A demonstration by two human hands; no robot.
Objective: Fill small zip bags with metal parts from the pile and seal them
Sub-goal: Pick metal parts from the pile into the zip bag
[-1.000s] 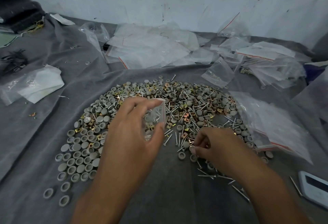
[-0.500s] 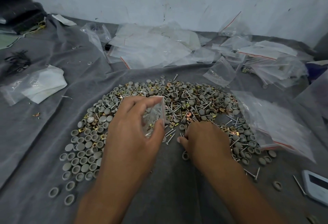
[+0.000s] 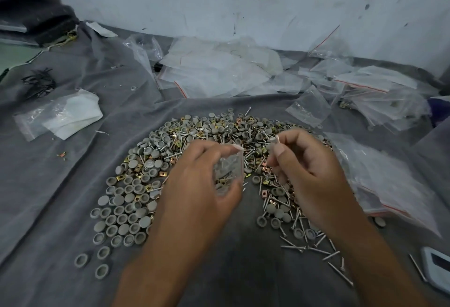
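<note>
A wide pile of metal parts (image 3: 214, 133), with grey round caps, screws and brass-coloured clips, lies on the grey cloth (image 3: 60, 185). My left hand (image 3: 194, 185) holds a small clear zip bag (image 3: 229, 168) upright above the pile, its mouth facing up, with a few parts inside. To the right of the bag's mouth, my right hand (image 3: 309, 175) is raised above the pile, thumb and fingers pinched on a thin screw (image 3: 276, 140). The two hands do not touch.
Heaps of empty clear zip bags (image 3: 219, 70) lie at the back, and more bags (image 3: 389, 180) lie at the right. A folded white cloth in a bag (image 3: 65, 114) sits at the left. A white device (image 3: 438, 265) lies at the lower right edge. A white wall stands behind.
My right hand has lifted off the pile, where it was picking up parts, and risen to the bag's mouth with a screw. The left hand kept the bag almost still.
</note>
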